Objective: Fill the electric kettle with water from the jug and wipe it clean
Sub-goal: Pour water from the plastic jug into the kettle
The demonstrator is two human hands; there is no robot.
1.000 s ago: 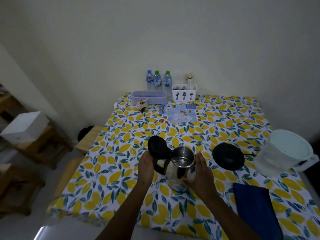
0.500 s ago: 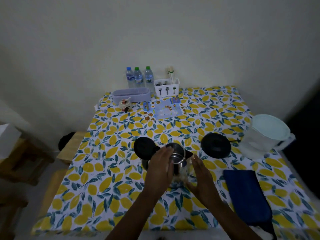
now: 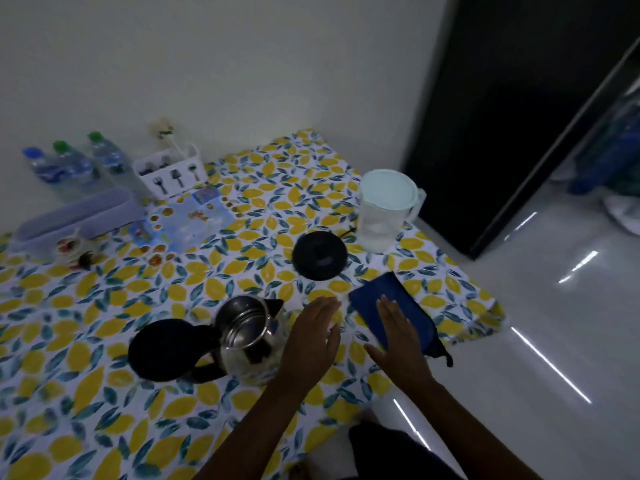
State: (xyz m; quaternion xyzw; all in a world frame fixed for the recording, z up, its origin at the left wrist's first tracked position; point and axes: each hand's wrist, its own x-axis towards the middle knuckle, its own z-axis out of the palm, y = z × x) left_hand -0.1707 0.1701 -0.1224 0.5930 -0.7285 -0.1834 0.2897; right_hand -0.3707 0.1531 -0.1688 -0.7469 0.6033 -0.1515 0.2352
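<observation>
The steel electric kettle [image 3: 242, 336] stands on the lemon-print tablecloth [image 3: 104, 393] with its black lid [image 3: 162, 348] flipped open to the left. Just right of it hovers my left hand [image 3: 311, 341], fingers apart and empty, not touching the kettle. My right hand [image 3: 398, 344] is flat and open, its fingertips over the near end of a folded dark blue cloth [image 3: 408, 306]. The clear water jug [image 3: 382, 211] with a pale lid stands upright at the far right of the table. The round black kettle base [image 3: 319, 255] lies between jug and kettle.
Along the far wall stand three water bottles [image 3: 74, 164], a white cutlery caddy [image 3: 171, 176], a lilac tray [image 3: 72, 218] and a small cup [image 3: 71, 245]. A blue placemat [image 3: 188, 220] lies mid-table. Right of the table edge: glossy white floor [image 3: 536, 323] and a dark door [image 3: 502, 98].
Both hands have let go of the kettle and moved right toward the blue cloth. The view has swung to the right, bringing the jug, floor and door into view.
</observation>
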